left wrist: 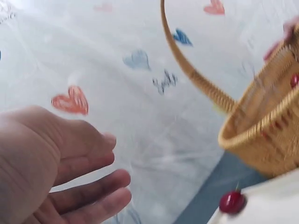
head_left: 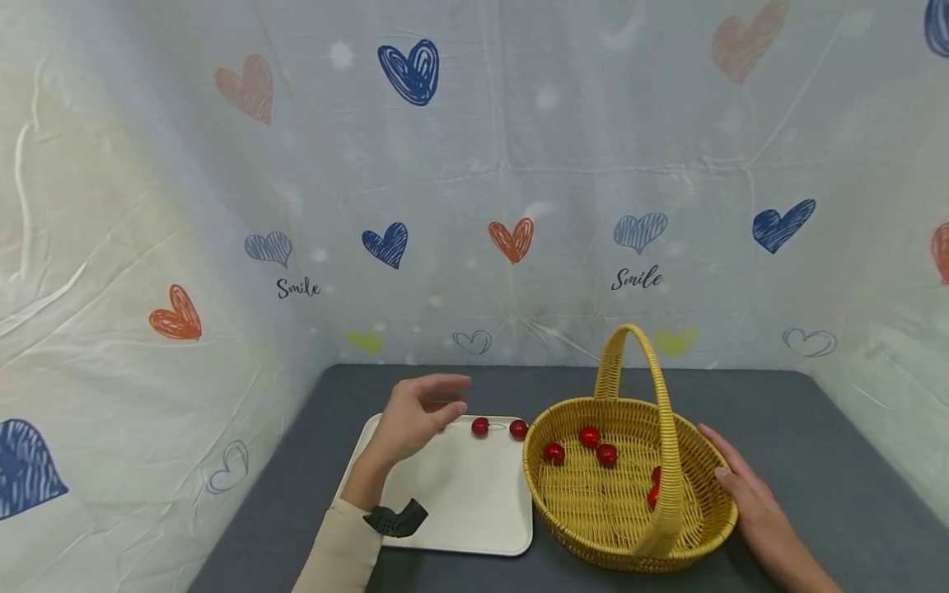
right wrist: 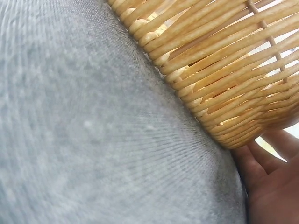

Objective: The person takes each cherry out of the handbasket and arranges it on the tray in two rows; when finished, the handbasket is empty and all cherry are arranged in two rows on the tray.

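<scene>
My left hand (head_left: 410, 414) hovers over the far left part of a white tray (head_left: 474, 515), its fingers loosely bent and nothing between them. In the left wrist view, a gap shows between the thumb and the fingers (left wrist: 117, 196). Red cherries lie along the tray's far edge, among them one cherry (head_left: 480, 427) with a stem and another cherry (head_left: 518, 429) beside the basket. To the right stands a yellow wicker basket (head_left: 593, 548) with several cherries (head_left: 606, 455) inside. My right hand (head_left: 756, 511) rests against its right side, thumb at the rim and fingers extended along the outer wall.
The basket's tall arched handle (head_left: 669, 461) rises above the rim. A dark grey tabletop (head_left: 815, 461) lies under everything, bounded behind and at the sides by a white curtain (head_left: 445, 165) printed with hearts. A black band (head_left: 396, 520) sits at my left wrist.
</scene>
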`<state>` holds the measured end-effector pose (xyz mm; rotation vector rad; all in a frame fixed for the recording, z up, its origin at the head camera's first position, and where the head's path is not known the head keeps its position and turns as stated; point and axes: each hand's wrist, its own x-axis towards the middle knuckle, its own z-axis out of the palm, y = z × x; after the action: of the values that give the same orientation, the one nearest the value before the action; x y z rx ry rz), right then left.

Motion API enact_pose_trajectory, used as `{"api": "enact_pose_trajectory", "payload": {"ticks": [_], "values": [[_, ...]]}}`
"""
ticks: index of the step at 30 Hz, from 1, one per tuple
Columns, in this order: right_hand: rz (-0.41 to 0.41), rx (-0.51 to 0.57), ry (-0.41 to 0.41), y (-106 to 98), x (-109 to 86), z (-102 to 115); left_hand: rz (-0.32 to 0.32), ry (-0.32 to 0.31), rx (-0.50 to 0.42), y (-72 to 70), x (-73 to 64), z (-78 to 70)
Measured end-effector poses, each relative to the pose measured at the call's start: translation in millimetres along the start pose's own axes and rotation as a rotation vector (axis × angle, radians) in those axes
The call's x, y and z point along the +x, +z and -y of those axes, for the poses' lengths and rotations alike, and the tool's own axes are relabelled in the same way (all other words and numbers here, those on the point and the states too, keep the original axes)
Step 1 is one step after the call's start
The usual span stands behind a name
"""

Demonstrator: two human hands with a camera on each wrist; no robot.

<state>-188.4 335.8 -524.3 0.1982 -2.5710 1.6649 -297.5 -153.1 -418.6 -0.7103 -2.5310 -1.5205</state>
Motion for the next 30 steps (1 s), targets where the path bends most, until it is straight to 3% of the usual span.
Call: {"api": "enact_pose_trajectory", "payload": {"ticks": [5,10,14,20,27,30], "values": [[-0.019,-0.018,-0.006,2,1.8,-1,0.122,0.080,-0.201,11.6,-1.8,-26.8],[-0.024,-0.014,-0.005,2,1.1,-3,0.272,0.134,-0.321,42.3,3.8,-50.4],[-0.028,-0.015,-0.006,1,-0.3,-2,0.377,0.163,-0.333,74.1,12.0,-65.9],[-0.039,-0.033,-0.018,1,-1.0,-1,0.514,0.144,-0.375,124.8,21.4,-81.2],[-0.044,-0.025,-0.026,1,0.1,1,0.533,0.083,-0.286,177.6,25.1,-88.2],[-0.043,-0.020,-0.024,0,-0.2,1,0.527,0.090,-0.214,194.9,25.4,-90.3]]}}
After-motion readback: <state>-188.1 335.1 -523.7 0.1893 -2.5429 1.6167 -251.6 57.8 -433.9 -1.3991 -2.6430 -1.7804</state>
